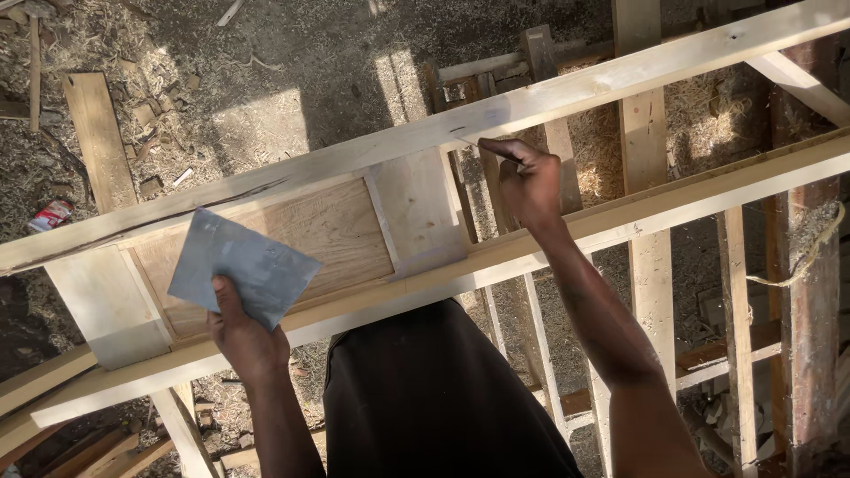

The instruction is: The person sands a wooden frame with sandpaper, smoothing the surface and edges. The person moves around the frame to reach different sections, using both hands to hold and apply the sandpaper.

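Left hand (246,335) pinches a grey sandpaper sheet (241,265) above the near rail, while the right hand (529,181), fingers pressed together, touches the wooden frame's far rail (354,159).

I can pick out 1 package only: a small crumpled red and white wrapper (50,215) lying on the sawdust-strewn ground (266,88) at the far left edge, well apart from the pale wooden frame (425,133). I see printing on it, too small to make out. I see no signs, labels or screens.
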